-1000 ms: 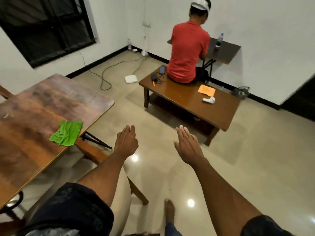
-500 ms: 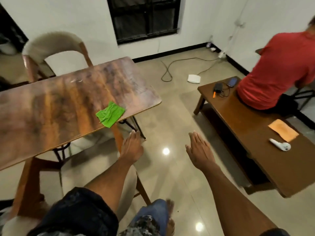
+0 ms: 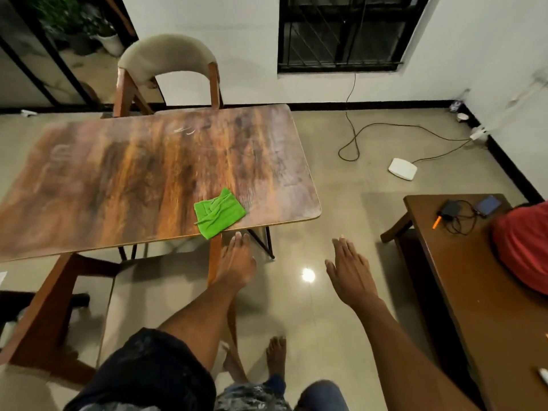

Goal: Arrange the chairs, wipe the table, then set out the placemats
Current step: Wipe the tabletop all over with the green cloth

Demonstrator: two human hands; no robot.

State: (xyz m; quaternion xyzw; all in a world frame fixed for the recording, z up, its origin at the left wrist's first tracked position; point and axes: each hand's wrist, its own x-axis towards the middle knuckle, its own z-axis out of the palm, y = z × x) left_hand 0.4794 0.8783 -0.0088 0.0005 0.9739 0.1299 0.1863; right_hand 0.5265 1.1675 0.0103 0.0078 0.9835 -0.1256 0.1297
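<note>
Worktop [image 3: 133, 173]: wooden dining table, streaked grain; no placemats on it.
Cloth [image 3: 219, 213]: green wiping cloth, crumpled, lying at the worktop's near edge towards its right corner, one corner just overhanging.
Far chair [image 3: 166, 66]: padded curved back, tucked against the worktop's far edge.
Near chair [image 3: 148, 292]: pale seat under the near edge, its wooden frame beneath the left arm.
Left hand [image 3: 235, 262]: fingers straight and together, empty, just below the near edge and just beside the cloth; whether it touches the chair frame cannot be told.
Right hand [image 3: 351, 272]: grip spread flat, empty, over bare floor, well apart from the worktop.
Step in hand: judged to be chairs arranged or nearly so, wiping about to start.
Next move calls for: left hand rising to the edge, gathering the cloth, then sweeping the whole top.
Low bench [image 3: 474, 292]: at right, carrying a phone and cables; a seated person in red.
</note>
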